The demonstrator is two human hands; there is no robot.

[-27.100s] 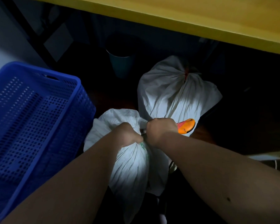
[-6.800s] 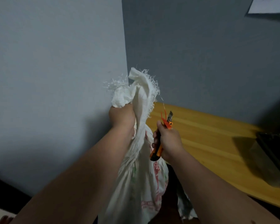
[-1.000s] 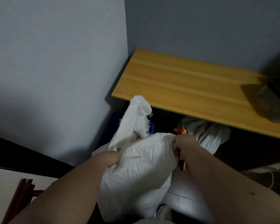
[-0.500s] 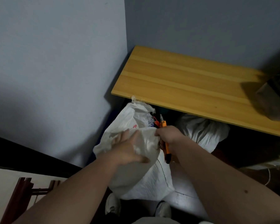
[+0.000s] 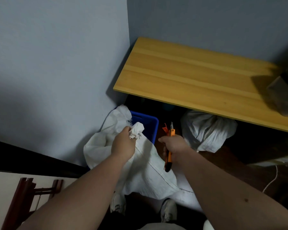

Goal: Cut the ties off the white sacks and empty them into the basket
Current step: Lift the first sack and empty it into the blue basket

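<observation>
Sacks are the matter here, and two show. One sack [image 5: 140,163] lies draped over the near rim of the blue basket [image 5: 148,123], its mouth end toward the wall corner and over the basket, its seamed bottom trailing back toward the person's shoes. Its long axis thus runs from the shoes up and leftward into the basket. The cloth looks slack and flat, so it seems largely emptied, though the basket's inside is hidden and what fell in cannot be seen.

The left hand [image 5: 123,145] pinches a bunched knob of the sack's cloth near the basket rim, fingers curled round it. The right hand [image 5: 173,145] is closed round an orange knife [image 5: 169,146], held just beside the sack and apart from it; the knife's long axis is near upright in the picture, blade end pointing away toward the table [image 5: 198,77], butt end toward the person. Whether the blade is extended is too small to tell.

A second sack [image 5: 206,131] sits on the floor under the table edge, well right of the basket, full and bulging, its neck gathered toward the dark beneath the table. Its tie is not visible, but it appears unopened.

By this judgement roughly half remains: finish shaking out the first sack, then cut and empty the second.
</observation>
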